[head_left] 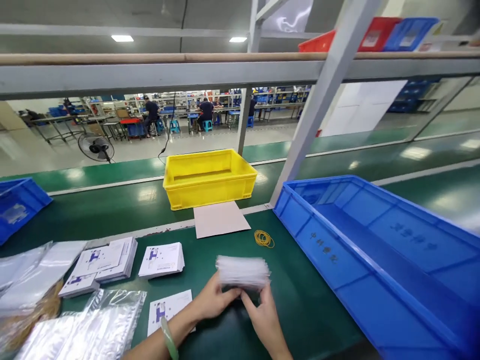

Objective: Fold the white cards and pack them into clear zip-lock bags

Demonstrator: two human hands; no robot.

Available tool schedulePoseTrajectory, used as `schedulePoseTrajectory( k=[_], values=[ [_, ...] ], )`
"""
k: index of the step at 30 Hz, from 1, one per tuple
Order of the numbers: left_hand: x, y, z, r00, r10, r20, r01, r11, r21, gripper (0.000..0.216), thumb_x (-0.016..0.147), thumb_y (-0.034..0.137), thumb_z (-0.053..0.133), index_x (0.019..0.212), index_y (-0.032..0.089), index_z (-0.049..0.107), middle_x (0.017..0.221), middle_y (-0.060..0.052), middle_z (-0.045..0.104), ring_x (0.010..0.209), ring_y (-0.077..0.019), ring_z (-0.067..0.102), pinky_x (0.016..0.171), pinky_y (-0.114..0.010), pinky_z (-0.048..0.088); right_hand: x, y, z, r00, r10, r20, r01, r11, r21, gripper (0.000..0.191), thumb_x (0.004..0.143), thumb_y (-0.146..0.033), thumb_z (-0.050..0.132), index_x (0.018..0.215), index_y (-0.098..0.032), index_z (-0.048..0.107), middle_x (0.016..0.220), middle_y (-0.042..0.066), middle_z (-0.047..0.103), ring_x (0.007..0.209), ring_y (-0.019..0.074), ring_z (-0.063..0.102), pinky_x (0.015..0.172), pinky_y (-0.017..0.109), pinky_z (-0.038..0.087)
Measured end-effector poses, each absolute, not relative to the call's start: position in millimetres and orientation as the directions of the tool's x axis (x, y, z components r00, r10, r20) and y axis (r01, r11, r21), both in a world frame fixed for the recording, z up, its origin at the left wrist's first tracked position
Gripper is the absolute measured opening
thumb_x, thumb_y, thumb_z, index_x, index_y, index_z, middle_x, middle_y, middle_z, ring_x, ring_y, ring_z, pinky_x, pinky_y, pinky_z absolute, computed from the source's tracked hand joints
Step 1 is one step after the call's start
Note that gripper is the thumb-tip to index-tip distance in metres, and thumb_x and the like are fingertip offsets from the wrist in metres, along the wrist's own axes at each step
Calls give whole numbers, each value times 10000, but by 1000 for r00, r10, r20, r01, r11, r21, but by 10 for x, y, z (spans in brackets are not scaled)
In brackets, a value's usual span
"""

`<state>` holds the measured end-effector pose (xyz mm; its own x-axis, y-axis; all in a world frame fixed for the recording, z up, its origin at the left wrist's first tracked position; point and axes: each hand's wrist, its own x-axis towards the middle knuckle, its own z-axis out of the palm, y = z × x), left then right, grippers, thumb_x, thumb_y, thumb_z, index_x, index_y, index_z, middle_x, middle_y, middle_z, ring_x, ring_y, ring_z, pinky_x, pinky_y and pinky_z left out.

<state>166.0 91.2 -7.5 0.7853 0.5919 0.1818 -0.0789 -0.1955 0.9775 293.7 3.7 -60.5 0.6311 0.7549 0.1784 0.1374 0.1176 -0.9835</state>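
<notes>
Both my hands grip one thick stack of clear-bagged white cards (243,271) just above the green table (300,300). My left hand (213,301), with a green bangle on the wrist, closes on the stack's left underside. My right hand (264,315) closes on its right underside. A single printed white card (167,307) lies flat under my left forearm. Yellow rubber bands (264,238) lie a little beyond the stack.
A large blue crate (375,250) fills the right side. A yellow bin (208,176) and a grey cardboard sheet (220,219) sit ahead. Stacks of printed cards (161,260) and clear plastic bags (86,325) lie left. A blue bin (17,202) stands far left. People work far behind.
</notes>
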Motion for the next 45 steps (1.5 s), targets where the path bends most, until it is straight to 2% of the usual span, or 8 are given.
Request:
schedulePoseTrajectory(
  k=[4, 9, 16, 22, 27, 34, 40, 45],
  values=[
    [1628, 857, 42, 730, 668, 145, 117, -332, 936, 592, 819, 342, 615, 1364, 152, 484, 1438, -161, 481, 1336, -334, 417, 1157, -528, 275, 3034, 156, -524, 533, 828, 175, 4, 204, -979, 526, 758, -436, 715, 1201, -194, 567, 1034, 104, 736, 1003, 288, 687, 882, 419, 565],
    [1029, 762, 221, 622, 782, 42, 435, -390, 812, 841, 796, 287, 602, 1522, 142, 203, 1554, -182, 288, 1445, -328, 228, 1196, -548, 180, 3299, 671, -67, 484, 807, 338, 124, 319, -940, 480, 775, -407, 727, 1175, -188, 577, 1027, 103, 736, 986, 263, 684, 907, 432, 537],
    [67, 467, -523, 618, 786, 35, 599, -499, 626, 993, 674, 317, 755, 1514, 333, 225, 1533, -120, 369, 1399, -422, 306, 1118, -653, 283, 3645, 2180, 322, 401, 800, 446, 150, 423, -894, 603, 689, -478, 776, 1169, -186, 558, 1140, 103, 689, 1100, 251, 623, 1024, 432, 441],
    [-67, 511, -1263, 530, 810, 251, 684, -583, 438, 845, 793, 483, 673, 1514, 320, 263, 1455, -131, 495, 1293, -401, 470, 1077, -535, 385, 3689, 2914, 90, 253, 918, 306, 125, 283, -951, 633, 598, -556, 794, 1068, -174, 609, 996, 103, 736, 946, 278, 684, 842, 459, 556],
    [42, 719, -1306, 634, 753, 176, 629, -634, 450, 892, 775, 529, 676, 1518, 254, 267, 1450, -155, 496, 1300, -406, 464, 1123, -554, 316, 3779, 3063, -12, 321, 924, 208, 181, 156, -971, 536, 696, -481, 765, 1107, -182, 596, 1107, 122, 690, 962, 257, 677, 829, 457, 565],
    [137, 625, -442, 668, 742, -56, 620, -512, 594, 858, 745, 299, 708, 1490, 195, 294, 1480, -162, 443, 1364, -374, 378, 1159, -602, 225, 3728, 2343, 38, 447, 860, 247, 322, 102, -941, 600, 684, -594, 703, 1100, -172, 608, 1226, 170, 626, 1196, 334, 547, 1071, 515, 383],
    [93, 482, -112, 667, 739, 90, 503, -537, 677, 802, 775, 279, 672, 1475, 154, 301, 1425, -192, 478, 1338, -362, 397, 1141, -574, 276, 2995, 876, -21, 102, 994, -25, 328, -57, -943, 417, 794, -577, 633, 977, -211, 716, 998, 114, 731, 869, 260, 676, 813, 414, 560],
    [170, 339, -54, 702, 680, 212, 394, -619, 680, 776, 796, 370, 684, 1456, 151, 339, 1409, -218, 485, 1323, -375, 417, 1132, -550, 280, 2320, 178, -197, -140, 951, -275, 111, -261, -959, 446, 777, -543, 696, 1060, -198, 695, 985, 102, 742, 832, 263, 695, 704, 364, 591]
  ],
)
